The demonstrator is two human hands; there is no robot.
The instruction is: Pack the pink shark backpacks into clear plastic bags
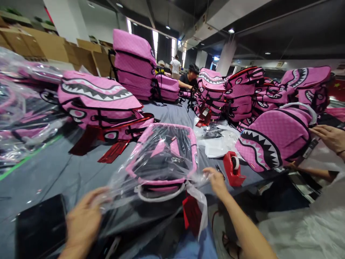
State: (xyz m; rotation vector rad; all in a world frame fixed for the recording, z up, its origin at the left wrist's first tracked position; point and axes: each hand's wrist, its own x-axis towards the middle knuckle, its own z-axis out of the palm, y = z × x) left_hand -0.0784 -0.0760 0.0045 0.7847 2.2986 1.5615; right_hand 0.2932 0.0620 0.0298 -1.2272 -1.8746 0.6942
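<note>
A pink and black backpack [172, 162] lies in front of me inside a clear plastic bag [122, 187], its straps facing up. A white-wrapped handle [161, 197] and a red tag [192, 212] show at its near end. My left hand [84, 217] is closed on the bag's edge at the left. On the other side my right hand [217, 182] pinches the bag's right edge, its fingers slightly blurred. Just beyond that hand stands a red tape dispenser [232, 172], with small dark snips [219, 171] beside it.
Pink shark-mouth backpacks [99, 97] are piled left and behind. At right, another person's hands hold a pink backpack [283, 136]. White sheets [219, 144] lie beyond the dispenser. A black flat object [40, 226] sits at near left on the grey-covered table [78, 176]. Cardboard boxes [51, 46] stand behind.
</note>
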